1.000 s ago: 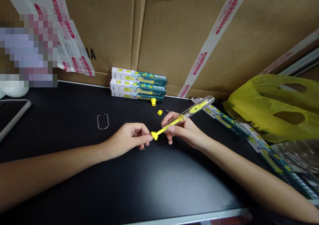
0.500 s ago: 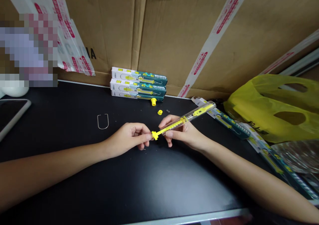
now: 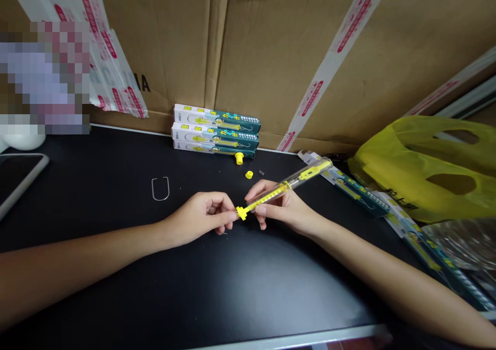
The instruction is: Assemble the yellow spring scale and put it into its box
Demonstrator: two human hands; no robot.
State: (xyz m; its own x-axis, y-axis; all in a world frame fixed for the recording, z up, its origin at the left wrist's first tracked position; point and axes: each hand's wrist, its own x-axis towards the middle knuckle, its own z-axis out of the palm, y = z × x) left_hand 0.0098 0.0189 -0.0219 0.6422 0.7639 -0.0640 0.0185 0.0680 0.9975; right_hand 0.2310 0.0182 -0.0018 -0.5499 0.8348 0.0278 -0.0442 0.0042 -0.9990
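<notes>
My right hand is closed around the clear tube of a spring scale, which slants up to the right. Inside the tube are a yellow scale rod and another yellow piece near the far end. At the lower left, the yellow cross-shaped end sticks out of the tube. Finger and thumb of my left hand pinch at that end; a thin bit of metal shows below the fingers, the rest hidden. Beyond the hands lie a small yellow cap, a larger yellow cap and a small spring.
A bent metal wire loop lies left on the black table. Stacked printed boxes stand against the cardboard. More boxes and a yellow plastic bag are on the right, a phone at the left edge.
The clear tube has slid slightly down-left along the yellow rod, so less of the rod shows outside it. My left hand stays almost in place at the yellow end.
</notes>
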